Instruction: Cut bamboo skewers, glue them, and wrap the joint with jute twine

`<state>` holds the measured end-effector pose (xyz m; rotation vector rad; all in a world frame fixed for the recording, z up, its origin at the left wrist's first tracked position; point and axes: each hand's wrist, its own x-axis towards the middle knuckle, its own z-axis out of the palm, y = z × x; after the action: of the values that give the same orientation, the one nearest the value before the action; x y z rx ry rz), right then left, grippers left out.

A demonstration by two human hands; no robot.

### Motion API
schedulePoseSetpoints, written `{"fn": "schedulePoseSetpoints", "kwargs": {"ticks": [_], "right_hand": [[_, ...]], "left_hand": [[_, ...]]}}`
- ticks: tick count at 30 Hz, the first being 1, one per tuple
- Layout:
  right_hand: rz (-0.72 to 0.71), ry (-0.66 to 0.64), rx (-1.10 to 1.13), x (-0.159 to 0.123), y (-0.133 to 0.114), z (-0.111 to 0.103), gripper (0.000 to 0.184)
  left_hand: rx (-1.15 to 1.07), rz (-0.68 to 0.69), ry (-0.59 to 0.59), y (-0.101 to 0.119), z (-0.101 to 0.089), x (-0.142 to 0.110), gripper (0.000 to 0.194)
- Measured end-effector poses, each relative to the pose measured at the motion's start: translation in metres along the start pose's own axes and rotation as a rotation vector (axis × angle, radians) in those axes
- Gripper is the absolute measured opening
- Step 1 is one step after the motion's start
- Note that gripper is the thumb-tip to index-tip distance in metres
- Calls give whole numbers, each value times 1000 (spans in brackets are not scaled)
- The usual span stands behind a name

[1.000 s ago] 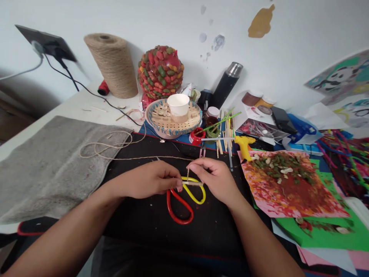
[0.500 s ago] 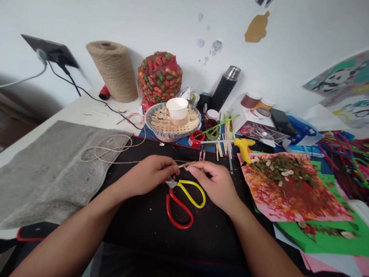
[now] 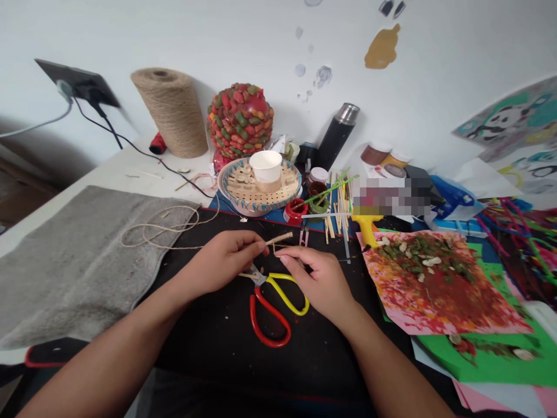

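Pinched between the thumb and fingers of my left hand (image 3: 224, 258) is a thin stick (image 3: 282, 237), its far end wound with twine and pointing right. My right hand (image 3: 319, 278) is closed on a short length of the twine (image 3: 274, 247), which runs down from the stick to its fingertips. More twine trails from behind my left hand to loose loops on the grey cloth. Scissors (image 3: 260, 279) with one red and one yellow handle lie on the black mat just below both hands, the blade tips partly hidden by my left hand.
Behind the hands stand a woven basket (image 3: 226, 196) with a paper cup (image 3: 266, 168), paint jars and a twine spool (image 3: 172, 113). A yellow glue gun (image 3: 369, 231) and painted paper (image 3: 456, 290) lie right. The grey felt cloth (image 3: 87, 255) covers the left side.
The wrapped end of the stick now tilts up and clear of my right fingers. My right hand has shifted slightly left and down, with the twine drawn below the stick.
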<state>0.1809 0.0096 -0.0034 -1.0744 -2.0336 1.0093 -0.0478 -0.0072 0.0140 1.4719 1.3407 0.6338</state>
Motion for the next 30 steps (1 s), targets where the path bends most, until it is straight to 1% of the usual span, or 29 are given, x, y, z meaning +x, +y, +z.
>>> {"fn": "schedulePoseSetpoints", "kwargs": {"ticks": [12,23,27,30], "right_hand": [[11,-2,2,0,2,1,22],[117,22,78,0,5,3,21],[110,-10,83,0,6,5,21],[107,-41,89,0,6,7,20]], "left_hand": [[-41,-8,-2,2,2,0,46],[-96,5,15,5,1,-1,47],[-133,18,46,4,1,-2,46],[-151,28,34,3,2,-2,46]]}}
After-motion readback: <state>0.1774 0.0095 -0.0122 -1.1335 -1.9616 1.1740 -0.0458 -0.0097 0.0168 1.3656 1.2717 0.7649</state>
